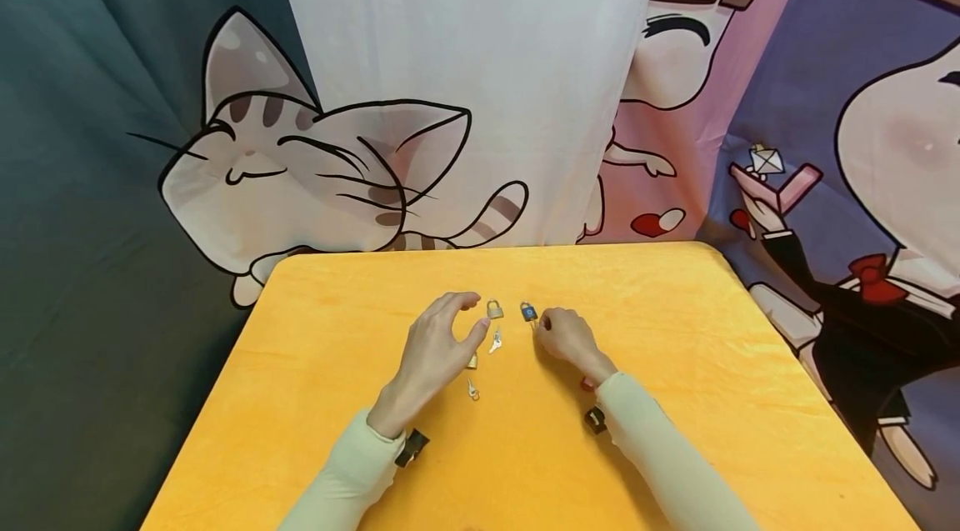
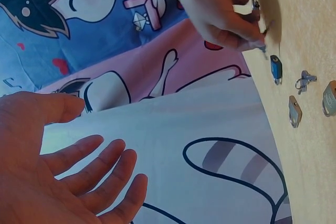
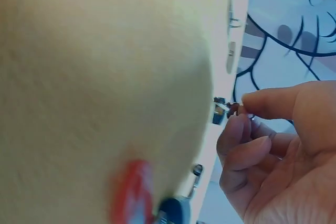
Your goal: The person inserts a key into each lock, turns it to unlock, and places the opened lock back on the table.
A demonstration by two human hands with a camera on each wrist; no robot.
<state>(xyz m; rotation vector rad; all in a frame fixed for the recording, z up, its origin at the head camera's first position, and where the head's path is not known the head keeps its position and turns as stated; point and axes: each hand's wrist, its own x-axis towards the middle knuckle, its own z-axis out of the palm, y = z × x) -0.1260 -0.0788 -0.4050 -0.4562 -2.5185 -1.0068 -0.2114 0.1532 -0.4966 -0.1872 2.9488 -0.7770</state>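
Observation:
My left hand (image 1: 432,354) hovers above the table with fingers spread and holds nothing. In the left wrist view this left hand (image 2: 79,166) shows its bare palm. My right hand (image 1: 567,338) pinches a small set of keys (image 3: 232,109) between thumb and fingers, just beside a blue padlock (image 1: 529,312) lying on the table. Whether a key touches that padlock, I cannot tell. Nearest to the left hand are a brass padlock (image 1: 495,309), a set of silver keys (image 1: 496,340) and another brass padlock (image 1: 472,362), partly covered by the hand.
Another set of keys (image 1: 472,389) lies nearer the front on the yellow table (image 1: 315,398). A red padlock (image 3: 134,192) sits beneath the right wrist, close to a second dark blue one (image 3: 172,211). Patterned cloth (image 1: 480,56) hangs behind the table.

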